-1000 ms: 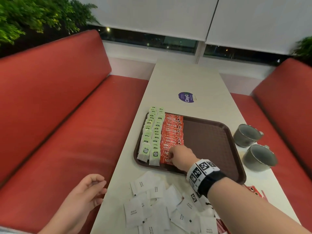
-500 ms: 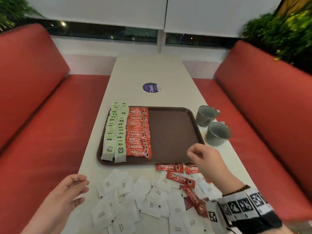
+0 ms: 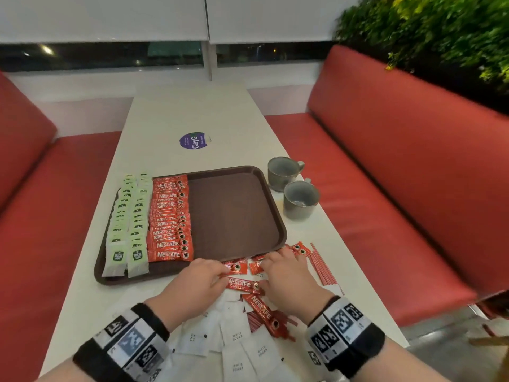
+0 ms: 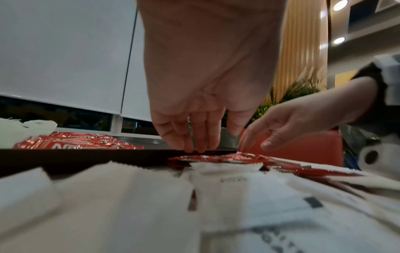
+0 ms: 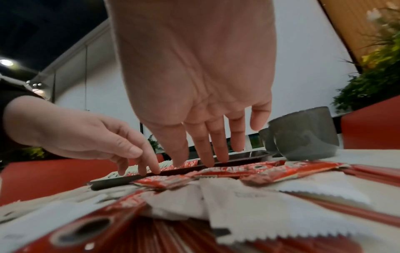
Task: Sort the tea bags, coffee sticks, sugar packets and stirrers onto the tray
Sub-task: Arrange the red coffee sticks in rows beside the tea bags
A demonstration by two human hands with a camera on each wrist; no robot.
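Observation:
A brown tray (image 3: pixel 234 216) holds two columns of green tea bags (image 3: pixel 129 216) at its left and a column of red coffee sticks (image 3: pixel 170 219) beside them; its right half is bare. In front of it lie loose coffee sticks (image 3: pixel 242 283), white sugar packets (image 3: pixel 237 337) and red stirrers (image 3: pixel 321 267). My left hand (image 3: pixel 212 271) reaches down with straight fingers onto a loose stick (image 3: pixel 237 267). My right hand (image 3: pixel 275 264) lies over other loose sticks, its fingers (image 5: pixel 205 159) straight and pointing down at them. Neither hand is seen lifting anything.
Two grey cups (image 3: pixel 282 172) (image 3: pixel 300 199) stand just right of the tray. A round purple sticker (image 3: pixel 194 141) lies on the white table beyond it. Red benches (image 3: pixel 399 188) flank the table on both sides, and the table's right edge runs close to the stirrers.
My right hand left the coffee column on the tray and came down to the loose sticks. My left hand moved in from the table's left edge to join it.

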